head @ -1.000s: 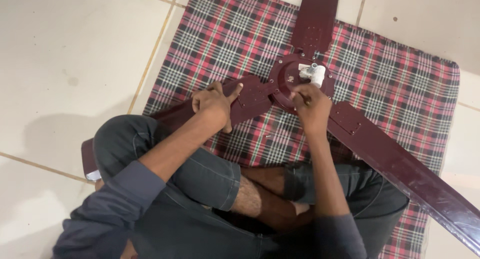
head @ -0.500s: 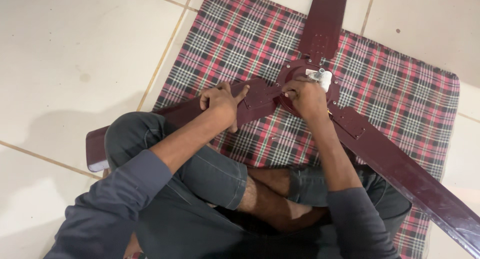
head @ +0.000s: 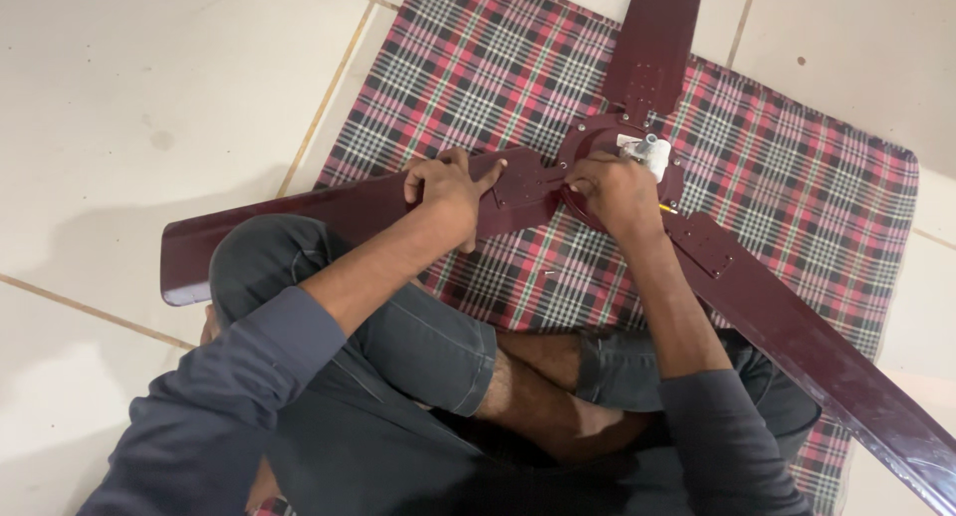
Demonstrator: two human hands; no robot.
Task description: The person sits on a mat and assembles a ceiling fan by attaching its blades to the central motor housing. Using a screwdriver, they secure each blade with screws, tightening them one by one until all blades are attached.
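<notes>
Left hand pressed flat on the left blade, fingers spread, gripping nothing; forefinger pointed toward the hub. Right hand curled at the hub's near edge, just right of that blade's root; whether anything was pinched, impossible to tell. Long axis of the blade run leftward, away from the hub. White fitting sat just beyond the right hand. All laid on a plaid cloth over floor tiles. No labels seen.

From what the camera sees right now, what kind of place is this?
Probably a room in a home, not a workshop: a pale tiled floor, a red checked cloth spread on it, and a dark maroon ceiling fan lying there, worked on while sitting cross-legged.
</notes>
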